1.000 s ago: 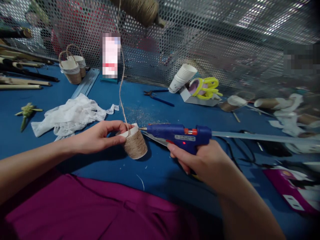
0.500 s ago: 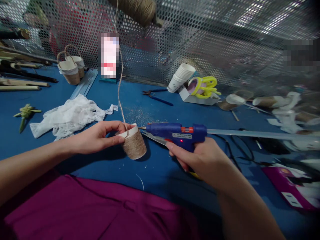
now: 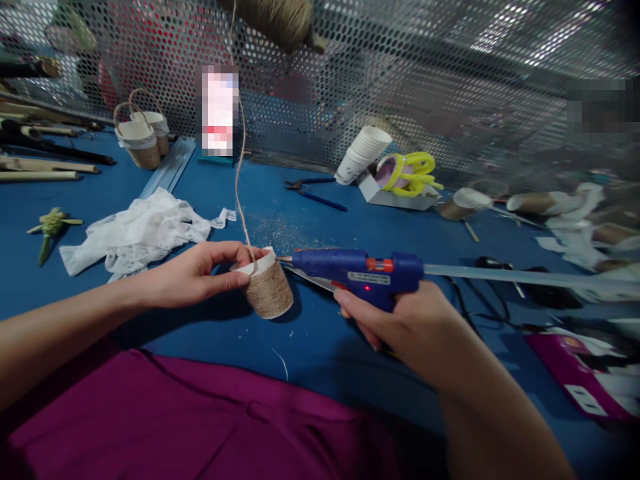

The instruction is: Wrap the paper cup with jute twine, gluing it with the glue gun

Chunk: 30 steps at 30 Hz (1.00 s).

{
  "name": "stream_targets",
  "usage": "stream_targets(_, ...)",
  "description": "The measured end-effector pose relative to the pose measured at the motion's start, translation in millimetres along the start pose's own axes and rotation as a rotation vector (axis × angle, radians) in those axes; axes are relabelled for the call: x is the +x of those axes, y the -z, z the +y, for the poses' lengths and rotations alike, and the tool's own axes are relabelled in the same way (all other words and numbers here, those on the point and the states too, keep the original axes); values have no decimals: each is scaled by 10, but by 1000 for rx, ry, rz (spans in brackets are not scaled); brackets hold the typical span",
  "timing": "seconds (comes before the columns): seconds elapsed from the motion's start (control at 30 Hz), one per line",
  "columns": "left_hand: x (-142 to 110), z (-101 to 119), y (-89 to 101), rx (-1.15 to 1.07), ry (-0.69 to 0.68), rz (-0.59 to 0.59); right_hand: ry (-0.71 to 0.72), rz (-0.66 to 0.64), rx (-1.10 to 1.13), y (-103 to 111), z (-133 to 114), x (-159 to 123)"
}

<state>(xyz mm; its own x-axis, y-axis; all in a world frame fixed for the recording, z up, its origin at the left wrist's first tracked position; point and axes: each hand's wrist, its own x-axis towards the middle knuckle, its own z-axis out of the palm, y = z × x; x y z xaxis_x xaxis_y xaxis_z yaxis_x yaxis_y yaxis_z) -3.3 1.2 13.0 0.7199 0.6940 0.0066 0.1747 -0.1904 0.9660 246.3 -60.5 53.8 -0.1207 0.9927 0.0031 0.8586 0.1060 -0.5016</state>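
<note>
My left hand pinches the white rim of a paper cup wrapped in brown twine, which is tilted above the blue table. A strand of twine rises from the cup's rim toward a spool at the top. Wrapped round the handle of a blue hot glue gun, my right hand keeps its nozzle at the cup's upper right edge. A small red light glows on the gun, and a long clear glue stick juts from its back. Partly hidden scissors lie beneath the gun.
White lace lies heaped at left, with two twine-covered baskets behind it. Pliers, stacked paper cups and a yellow-wrapped tape roll sit farther back. A perforated metal screen borders the table; dark cables lie at right.
The glue gun and my right hand have shifted slightly right and down, its nozzle still by the rim. My left hand and the cup look unmoved.
</note>
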Motion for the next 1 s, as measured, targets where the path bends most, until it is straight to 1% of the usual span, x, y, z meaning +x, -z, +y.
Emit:
stream_targets(0.1, -1, 1, 0, -8, -2, 0, -134, -33, 123, 12, -69, -4)
stream_targets(0.17, -3, -2, 0, -15, -1, -2, -183, -41, 186, 20, -94, -9)
stream_targets(0.33, -5, -7, -2, -17, -3, 0, -116, -34, 195, 21, -76, -27)
stream_targets(0.53, 0, -3, -1, -26, 8, -2, -176, -41, 203, 6, -55, -39)
stream_targets(0.7, 1, 1, -6, -25, 9, 2, -183, 14, 231, -22, -89, -83)
stream_targets(0.9, -5, 5, -14, -28, 7, 4, -98, 34, 281, -44, -75, -106)
stream_targets(1.0, -2, 6, -13, -19, 7, 9, -83, 10, 263, -47, -38, -97)
